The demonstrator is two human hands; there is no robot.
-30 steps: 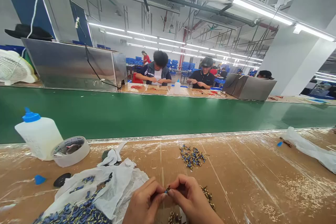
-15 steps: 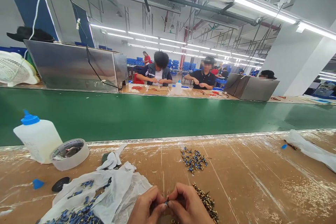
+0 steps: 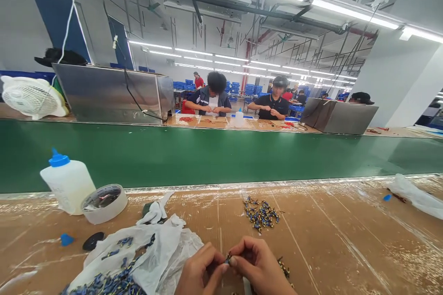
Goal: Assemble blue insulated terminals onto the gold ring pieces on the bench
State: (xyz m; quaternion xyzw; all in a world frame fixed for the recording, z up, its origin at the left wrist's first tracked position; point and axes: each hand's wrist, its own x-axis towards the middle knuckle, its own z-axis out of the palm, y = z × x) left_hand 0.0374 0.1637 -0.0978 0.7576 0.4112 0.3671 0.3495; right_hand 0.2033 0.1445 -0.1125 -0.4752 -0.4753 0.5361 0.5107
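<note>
Both hands meet low over the brown cardboard-covered table — the left hand and right hand curl inward, fingertips pinched together on one tiny blue-and-brass metal part between them.

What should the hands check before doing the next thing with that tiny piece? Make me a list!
1. Is the small piece pinched by both the left hand and the right hand? ok.
2. Are its parts lined up? cannot tell, too small.
3. Is the blue-and-brass pile lying apart, ahead of the hands? ok.
4. Is the plastic bag of blue parts open beside the left hand? ok.
5. Is the bottle upright with its cap on? ok.
</note>
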